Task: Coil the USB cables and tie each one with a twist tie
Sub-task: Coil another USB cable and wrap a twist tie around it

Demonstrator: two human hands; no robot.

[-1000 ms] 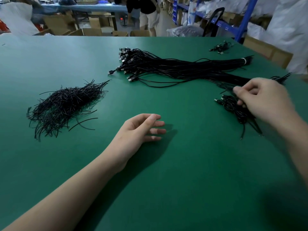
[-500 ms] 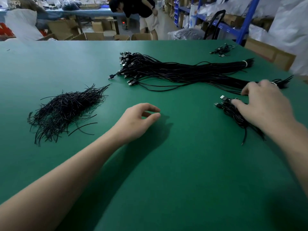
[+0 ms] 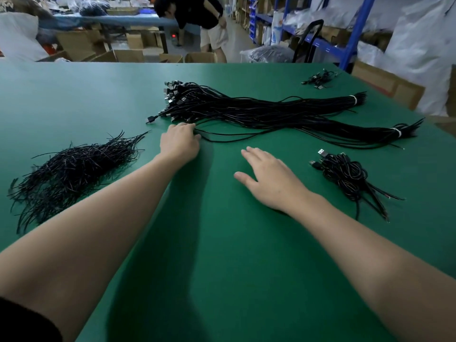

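Left hand (image 3: 179, 141) has shot fwd from mid-table to the near edge of the USB cable bundle (image 3: 259, 112), fingers bent onto a loose strand. Grip hidden, can't tell if it's pinching. Right hand (image 3: 269, 180) is off the coiled cables (image 3: 345, 172) now, flat, fingers straight, holding nothing. Twist ties (image 3: 74, 169) heaped far left on green table (image 3: 222, 267).

On the green table (image 3: 222, 243), left hand (image 3: 179, 141) touches the USB cable bundle (image 3: 246, 112), right hand (image 3: 271, 178) lies flat.
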